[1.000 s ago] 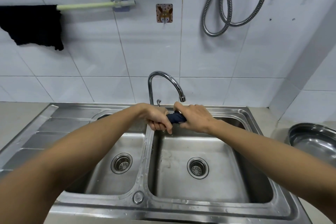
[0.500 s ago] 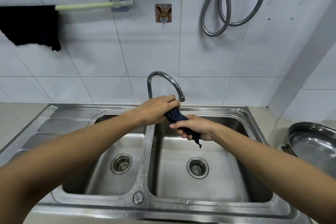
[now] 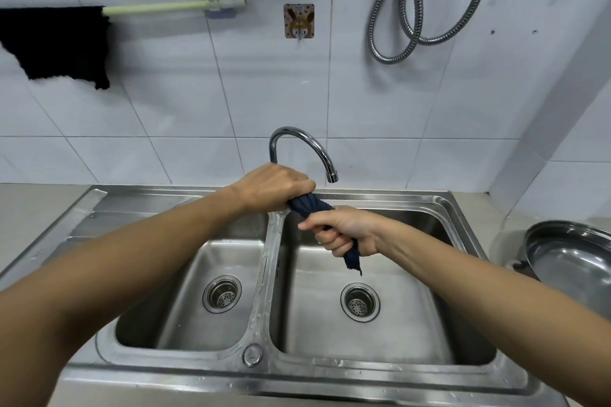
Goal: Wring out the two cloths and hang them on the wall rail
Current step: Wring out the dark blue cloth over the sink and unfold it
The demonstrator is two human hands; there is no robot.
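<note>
A dark blue cloth [image 3: 309, 205] is twisted into a tight roll above the right sink basin. My left hand [image 3: 272, 187] grips its upper end, just under the tap. My right hand [image 3: 340, 231] grips the lower end, and a short tail of cloth hangs out below that fist. A black cloth [image 3: 62, 43] hangs over the pale green wall rail [image 3: 165, 6] at the upper left; the rail's right part is bare.
The steel double sink [image 3: 271, 261] lies below my hands, with a curved tap [image 3: 297, 145] behind them. A steel bowl [image 3: 572, 258] sits on the counter at right. A coiled metal hose [image 3: 413, 20] and a small sticker hook [image 3: 298, 21] hang on the tiled wall.
My hands have twisted the blue cloth: the left hand rose and rolled over on top, while the right hand dropped lower and turned its fingers upward. A tail of cloth now hangs below.
</note>
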